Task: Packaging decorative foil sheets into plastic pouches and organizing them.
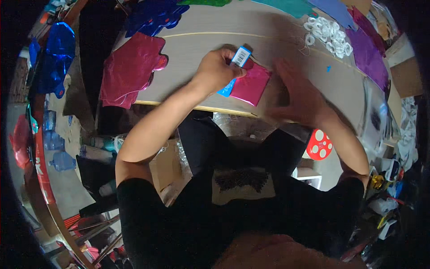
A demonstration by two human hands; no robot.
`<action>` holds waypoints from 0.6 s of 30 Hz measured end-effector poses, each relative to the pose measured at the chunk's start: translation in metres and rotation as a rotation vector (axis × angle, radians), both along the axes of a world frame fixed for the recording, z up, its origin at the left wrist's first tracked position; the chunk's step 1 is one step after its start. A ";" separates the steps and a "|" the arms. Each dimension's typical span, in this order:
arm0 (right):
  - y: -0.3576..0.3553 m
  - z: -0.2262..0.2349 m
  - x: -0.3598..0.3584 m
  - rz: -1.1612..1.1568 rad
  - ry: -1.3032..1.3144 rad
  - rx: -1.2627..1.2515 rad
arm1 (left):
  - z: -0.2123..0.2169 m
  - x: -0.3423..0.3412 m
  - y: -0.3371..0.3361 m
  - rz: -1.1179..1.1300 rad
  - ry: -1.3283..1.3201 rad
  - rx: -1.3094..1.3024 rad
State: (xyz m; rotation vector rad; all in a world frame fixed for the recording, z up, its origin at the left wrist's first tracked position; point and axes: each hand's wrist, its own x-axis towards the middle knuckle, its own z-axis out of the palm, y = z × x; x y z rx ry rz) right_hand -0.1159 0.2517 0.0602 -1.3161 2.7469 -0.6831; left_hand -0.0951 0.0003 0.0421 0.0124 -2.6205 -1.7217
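My right hand [298, 96], blurred, stood wide beside the pink packet [253, 85] near the table's front edge [215, 109]. My left hand [217, 69] pinched packet and blue card [240, 56] together, seemingly for steadiness; white rings [329, 35] lay heaped beyond, perhaps for easy reach.

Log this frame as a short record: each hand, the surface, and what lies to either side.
Left hand: holds a flat blue-and-white card at the left edge of a folded, shiny magenta foil packet
Right hand: blurred, open, right of the packet
Surface: grey wood-grain table
Left side: flat red-pink foil pieces; dark blue foil pieces beyond
Right side: pile of white ring-shaped coils; flat purple foil pieces
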 end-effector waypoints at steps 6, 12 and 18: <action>0.000 -0.019 0.007 0.043 0.006 0.016 | 0.009 0.007 0.007 0.076 -0.115 0.158; -0.013 0.005 -0.002 0.153 -0.104 0.013 | 0.008 0.017 0.008 0.111 -0.083 0.301; -0.028 0.023 -0.001 0.258 -0.163 0.063 | 0.005 0.034 0.009 0.151 -0.110 0.328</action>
